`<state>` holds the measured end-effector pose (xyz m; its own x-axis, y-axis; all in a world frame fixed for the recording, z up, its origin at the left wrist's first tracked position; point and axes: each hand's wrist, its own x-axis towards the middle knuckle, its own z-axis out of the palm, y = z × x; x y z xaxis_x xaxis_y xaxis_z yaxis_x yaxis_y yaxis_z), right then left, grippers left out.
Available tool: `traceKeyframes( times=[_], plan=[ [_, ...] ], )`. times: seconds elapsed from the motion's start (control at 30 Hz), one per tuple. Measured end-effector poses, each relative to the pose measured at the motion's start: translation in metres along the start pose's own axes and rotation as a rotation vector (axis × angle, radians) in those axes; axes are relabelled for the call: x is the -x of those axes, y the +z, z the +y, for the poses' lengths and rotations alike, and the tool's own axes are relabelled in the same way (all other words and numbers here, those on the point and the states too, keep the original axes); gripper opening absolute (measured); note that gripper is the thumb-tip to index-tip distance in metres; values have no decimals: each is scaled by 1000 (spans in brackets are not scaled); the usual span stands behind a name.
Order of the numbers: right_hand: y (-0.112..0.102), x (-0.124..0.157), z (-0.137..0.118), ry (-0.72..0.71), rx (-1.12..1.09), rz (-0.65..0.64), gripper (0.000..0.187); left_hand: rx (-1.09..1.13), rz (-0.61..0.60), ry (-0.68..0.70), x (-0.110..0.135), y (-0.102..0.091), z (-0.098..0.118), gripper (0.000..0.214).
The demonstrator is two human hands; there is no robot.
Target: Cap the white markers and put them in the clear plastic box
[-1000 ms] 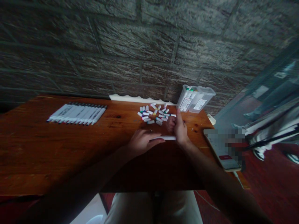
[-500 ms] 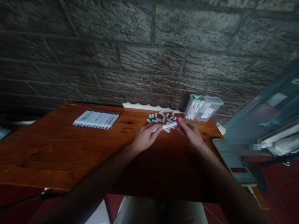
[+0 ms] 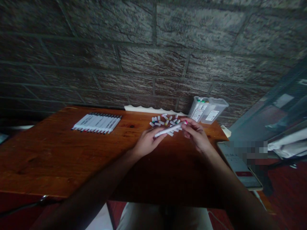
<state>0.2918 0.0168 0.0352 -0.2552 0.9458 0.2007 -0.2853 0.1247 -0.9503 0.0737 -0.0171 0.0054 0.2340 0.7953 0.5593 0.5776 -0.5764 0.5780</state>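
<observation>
A white marker (image 3: 169, 129) with a pink end is held slantwise above the table. My left hand (image 3: 147, 142) is closed round its lower left end. At the pink end, the thumb and fingers of my right hand (image 3: 195, 132) pinch it. Behind and below the marker lies a loose heap of white marker caps (image 3: 166, 122) with coloured bands, partly hidden by my hands. Farther left, several white markers (image 3: 97, 123) lie side by side in a row.
Two clear plastic cases (image 3: 212, 115) stand at the back right, the left one with some markers inside. A phone or tablet (image 3: 242, 166) lies on the right edge of the wooden table (image 3: 59, 153). A stone-block wall (image 3: 144, 60) rises behind.
The marker's pink end has come up slightly, and my right hand's fingers have shifted along onto the marker there. My left hand keeps its hold.
</observation>
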Motion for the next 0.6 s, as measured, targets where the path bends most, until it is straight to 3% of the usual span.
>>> traceKeyframes(
  times=[0.23, 0.6],
  plan=[
    [-7, -2, -1, 2, 10, 22, 26, 67, 40, -57, -4, -1, 2, 28],
    [-11, -4, -1, 8, -110, 9, 25, 57, 126, -40, -2, -4, 5, 23]
  ],
)
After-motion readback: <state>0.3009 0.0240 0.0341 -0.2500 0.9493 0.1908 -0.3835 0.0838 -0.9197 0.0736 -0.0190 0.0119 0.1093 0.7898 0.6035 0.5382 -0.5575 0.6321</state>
